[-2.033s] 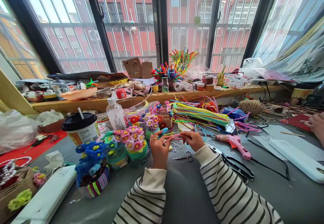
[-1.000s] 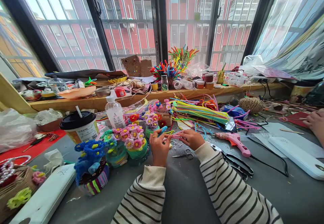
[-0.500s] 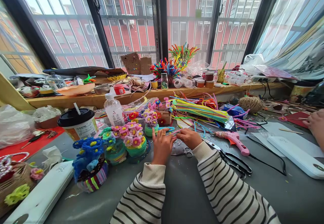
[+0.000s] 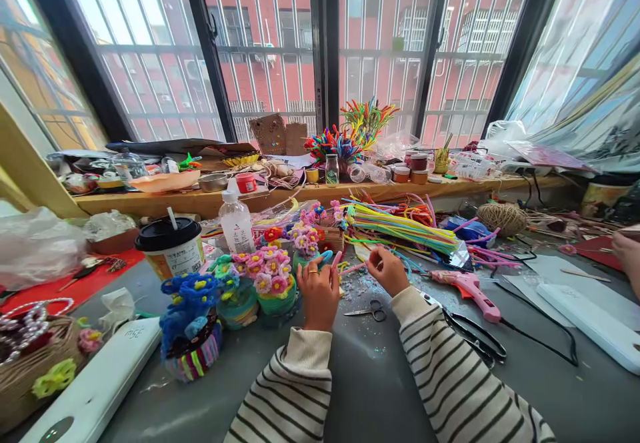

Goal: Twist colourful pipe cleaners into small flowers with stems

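Pink pipe cleaner [image 4: 353,269] spans the gap between my two hands. My left hand [image 4: 318,293], with a ring on one finger, is closed on one part of it, and a blue pipe cleaner loop [image 4: 326,256] shows at its fingertips. The thumb and fingers of my right hand [image 4: 389,271] pinch the pink strand's other end. Just below lie small scissors [image 4: 369,311] on the grey table. Left of my left hand stand pots of fuzzy flowers: pink [image 4: 270,271], blue [image 4: 193,296] and teal-green [image 4: 231,283].
A pink glue gun [image 4: 470,291] and black-handled pliers [image 4: 477,336] lie right of my hands. Behind is a bundle of pipe cleaners [image 4: 410,224]. A lidded cup [image 4: 173,249] and bottle [image 4: 236,223] stand left. Another person's hand [image 4: 627,256] is at the far right.
My hands have moved apart, and the pink pipe cleaner now shows between them. The small scissors have come into fuller view. The camera has tilted up and turned slightly left.
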`<state>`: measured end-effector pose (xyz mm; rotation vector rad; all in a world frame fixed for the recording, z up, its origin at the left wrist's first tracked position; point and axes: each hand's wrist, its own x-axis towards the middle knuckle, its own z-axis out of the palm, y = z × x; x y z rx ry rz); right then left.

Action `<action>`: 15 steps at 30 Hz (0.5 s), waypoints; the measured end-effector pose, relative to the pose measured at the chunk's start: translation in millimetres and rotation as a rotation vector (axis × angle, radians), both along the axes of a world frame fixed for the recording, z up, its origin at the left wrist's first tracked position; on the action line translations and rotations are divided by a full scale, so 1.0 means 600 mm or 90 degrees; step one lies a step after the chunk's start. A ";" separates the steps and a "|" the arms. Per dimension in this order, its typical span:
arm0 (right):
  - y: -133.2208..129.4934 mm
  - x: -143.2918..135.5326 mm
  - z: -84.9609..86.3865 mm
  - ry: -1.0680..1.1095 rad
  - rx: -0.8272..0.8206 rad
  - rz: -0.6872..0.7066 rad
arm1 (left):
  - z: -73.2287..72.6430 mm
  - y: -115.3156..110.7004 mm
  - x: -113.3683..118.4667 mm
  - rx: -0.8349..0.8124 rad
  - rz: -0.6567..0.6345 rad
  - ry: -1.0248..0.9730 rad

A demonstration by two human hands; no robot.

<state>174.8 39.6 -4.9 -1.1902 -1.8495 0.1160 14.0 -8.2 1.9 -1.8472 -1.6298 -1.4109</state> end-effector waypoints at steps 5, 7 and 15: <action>0.009 -0.010 -0.005 0.038 -0.048 0.029 | -0.001 0.001 0.001 -0.021 0.011 -0.010; 0.010 -0.009 -0.007 0.045 -0.054 0.031 | -0.002 0.001 0.002 -0.032 0.019 0.002; 0.007 -0.008 -0.010 0.020 -0.062 0.051 | -0.007 0.005 0.001 -0.031 0.034 0.035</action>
